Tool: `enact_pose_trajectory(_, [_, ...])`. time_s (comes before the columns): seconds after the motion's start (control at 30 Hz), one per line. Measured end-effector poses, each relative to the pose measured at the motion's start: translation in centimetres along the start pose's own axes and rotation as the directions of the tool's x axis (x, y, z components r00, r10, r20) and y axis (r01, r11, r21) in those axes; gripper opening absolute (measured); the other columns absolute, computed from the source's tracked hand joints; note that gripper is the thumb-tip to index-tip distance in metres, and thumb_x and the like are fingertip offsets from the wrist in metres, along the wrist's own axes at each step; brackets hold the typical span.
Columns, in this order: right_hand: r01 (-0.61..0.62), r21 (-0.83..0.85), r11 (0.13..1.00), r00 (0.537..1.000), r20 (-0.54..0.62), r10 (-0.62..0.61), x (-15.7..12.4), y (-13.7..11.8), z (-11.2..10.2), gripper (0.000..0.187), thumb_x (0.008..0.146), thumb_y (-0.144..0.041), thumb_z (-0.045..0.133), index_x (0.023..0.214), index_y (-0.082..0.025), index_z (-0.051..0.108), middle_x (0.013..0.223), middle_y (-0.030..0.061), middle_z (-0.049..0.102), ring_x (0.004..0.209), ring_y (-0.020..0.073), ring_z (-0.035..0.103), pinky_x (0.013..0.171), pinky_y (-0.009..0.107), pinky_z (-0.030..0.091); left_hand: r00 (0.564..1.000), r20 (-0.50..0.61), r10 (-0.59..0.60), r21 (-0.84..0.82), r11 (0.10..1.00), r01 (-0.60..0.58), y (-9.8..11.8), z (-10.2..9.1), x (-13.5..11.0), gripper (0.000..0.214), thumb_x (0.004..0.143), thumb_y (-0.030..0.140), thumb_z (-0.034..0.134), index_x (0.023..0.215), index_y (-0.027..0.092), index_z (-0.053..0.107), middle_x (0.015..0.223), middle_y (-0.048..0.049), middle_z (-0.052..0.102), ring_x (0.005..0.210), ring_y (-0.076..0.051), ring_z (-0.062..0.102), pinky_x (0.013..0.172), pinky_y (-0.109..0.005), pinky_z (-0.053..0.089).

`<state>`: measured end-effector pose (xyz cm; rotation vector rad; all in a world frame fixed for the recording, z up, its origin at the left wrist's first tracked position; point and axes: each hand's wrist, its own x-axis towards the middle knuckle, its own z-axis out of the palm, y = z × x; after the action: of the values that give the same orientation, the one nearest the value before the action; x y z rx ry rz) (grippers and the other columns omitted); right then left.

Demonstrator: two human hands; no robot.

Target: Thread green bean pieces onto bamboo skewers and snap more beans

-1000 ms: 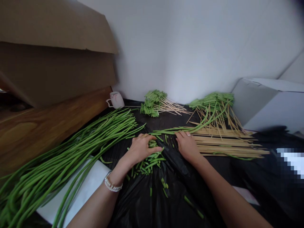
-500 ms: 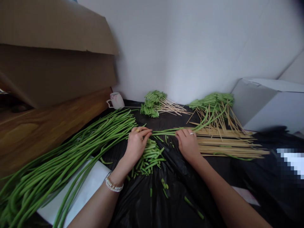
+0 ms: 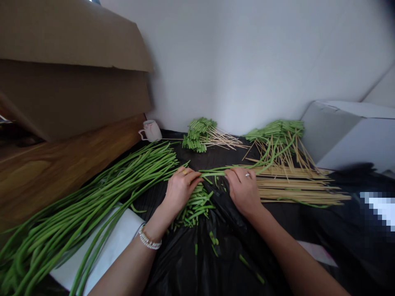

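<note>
Long green stalks that look like garlic scapes [image 3: 212, 172] stretch level between my two hands. My left hand [image 3: 182, 187] is closed, fingertips pinching their left end. My right hand [image 3: 242, 188] is closed around them farther right, and the loose ends curve off over the skewers. Below and beside my left hand lies a heap of short cut scape pieces [image 3: 197, 203] on black plastic sheeting [image 3: 222, 263]. To the left spreads a big bunch of whole garlic scapes [image 3: 101, 197]. Bare wooden skewers [image 3: 299, 187] lie in rows right of my right hand.
Against the wall sit a pile of skewered scape pieces [image 3: 200, 131] and a second skewered pile [image 3: 277, 130]. A white mug [image 3: 152, 130] stands at the back left. Cardboard box [image 3: 74, 94] looms on the left; a white box [image 3: 345, 131] stands on the right.
My left hand has shifted slightly right and down along the scapes. My right hand has come a little to the left, so the span between my hands is shorter.
</note>
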<state>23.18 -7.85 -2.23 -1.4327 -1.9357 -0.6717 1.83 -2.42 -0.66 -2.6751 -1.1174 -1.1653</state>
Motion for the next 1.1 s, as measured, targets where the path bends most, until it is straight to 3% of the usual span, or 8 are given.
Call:
enact_pose_trajectory(0.13, [0.007, 0.013, 1.0, 1.0, -0.008, -0.007, 0.1, 0.0, 0.0, 0.026, 0.094, -0.017, 0.039, 0.107, -0.015, 0.061, 0.094, 0.0098, 0.063, 0.089, 0.0208, 0.053, 0.083, 0.034, 0.035, 0.973, 0.077, -0.218, -0.324, 0.918, 0.231, 0.2, -0.2, 0.4, 0.019, 0.087, 0.031, 0.059, 0.085, 0.018, 0.071, 0.08, -0.0056, 0.069, 0.077, -0.018, 0.061, 0.078, -0.033, 0.046])
enact_pose_trajectory(0.27, [-0.012, 0.038, 0.999, 1.0, -0.011, 0.012, 0.2, -0.5, -0.2, 0.027, 0.095, -0.017, 0.037, 0.105, -0.015, 0.062, 0.089, 0.0083, 0.062, 0.084, 0.0189, 0.053, 0.077, 0.029, 0.037, 0.825, 0.365, -0.432, -0.728, 0.42, 0.542, 0.7, -0.4, 0.8, 0.025, 0.081, 0.04, 0.065, 0.079, 0.016, 0.07, 0.074, -0.0032, 0.068, 0.067, -0.013, 0.06, 0.066, -0.026, 0.046])
enact_pose_trajectory(0.37, [-0.01, 0.035, 0.999, 1.0, -0.026, 0.011, 0.2, -1.2, -0.4, 0.025, 0.096, -0.02, 0.039, 0.101, -0.017, 0.063, 0.085, 0.0065, 0.062, 0.076, 0.016, 0.053, 0.069, 0.027, 0.036, 0.734, 0.46, -0.5, -0.813, 0.094, 0.574, 0.8, -0.2, 0.9, 0.028, 0.069, 0.042, 0.076, 0.076, 0.015, 0.07, 0.068, -0.0012, 0.065, 0.059, -0.009, 0.055, 0.057, -0.021, 0.043])
enact_pose_trajectory(0.53, [-0.006, -0.014, 1.0, 1.0, -0.022, 0.006, 0.0, -2.0, -0.5, 0.025, 0.095, -0.018, 0.04, 0.101, -0.019, 0.064, 0.081, 0.0039, 0.062, 0.068, 0.0128, 0.052, 0.061, 0.027, 0.031, 0.66, 0.464, -0.591, -0.833, -0.038, 0.552, 0.7, -0.1, 1.1, 0.031, 0.058, 0.038, 0.084, 0.074, 0.014, 0.072, 0.07, -0.0018, 0.066, 0.057, -0.006, 0.053, 0.051, -0.017, 0.04])
enact_pose_trajectory(0.67, [-0.074, -0.094, 0.993, 0.993, -0.097, 0.065, 0.0, -1.2, -0.8, 0.023, 0.094, -0.019, 0.043, 0.101, -0.019, 0.064, 0.081, 0.0032, 0.062, 0.068, 0.0129, 0.051, 0.06, 0.027, 0.03, 0.656, 0.575, -0.49, -0.753, -0.003, 0.658, 0.5, -0.8, 0.9, 0.03, 0.06, 0.035, 0.084, 0.078, 0.013, 0.073, 0.069, -0.0012, 0.067, 0.057, -0.006, 0.055, 0.055, -0.017, 0.042])
enact_pose_trajectory(0.8, [-0.155, -0.136, 0.979, 0.985, -0.097, 0.143, 0.3, -0.1, -1.2, 0.023, 0.094, -0.02, 0.043, 0.103, -0.02, 0.064, 0.085, 0.0043, 0.063, 0.071, 0.0151, 0.051, 0.062, 0.029, 0.031, 0.704, 0.596, -0.387, -0.672, 0.24, 0.701, 0.3, -1.5, 0.9, 0.03, 0.066, 0.031, 0.08, 0.091, 0.015, 0.074, 0.079, -0.0034, 0.072, 0.065, -0.011, 0.06, 0.066, -0.023, 0.046])
enact_pose_trajectory(0.97, [-0.087, -0.143, 0.986, 0.992, 0.083, 0.099, 0.5, -0.1, -1.1, 0.026, 0.094, -0.023, 0.044, 0.112, -0.016, 0.062, 0.09, 0.0076, 0.064, 0.085, 0.0213, 0.053, 0.073, 0.033, 0.033, 0.854, 0.308, -0.419, -0.495, 0.696, 0.52, 0.5, -1.1, 0.8, 0.019, 0.075, 0.03, 0.072, 0.085, 0.015, 0.076, 0.083, -0.0064, 0.073, 0.073, -0.017, 0.063, 0.071, -0.028, 0.046])
enact_pose_trajectory(1.1, [0.084, -0.012, 0.996, 0.977, 0.197, -0.08, 0.2, -1.3, -0.4, 0.033, 0.097, -0.03, 0.042, 0.123, -0.015, 0.055, 0.091, 0.0065, 0.065, 0.085, 0.0206, 0.056, 0.073, 0.032, 0.033, 0.953, 0.216, -0.211, -0.43, 0.856, 0.286, 1.2, -0.4, 0.4, 0.015, 0.08, 0.029, 0.068, 0.089, 0.019, 0.076, 0.083, -0.0053, 0.073, 0.076, -0.018, 0.063, 0.074, -0.029, 0.046])
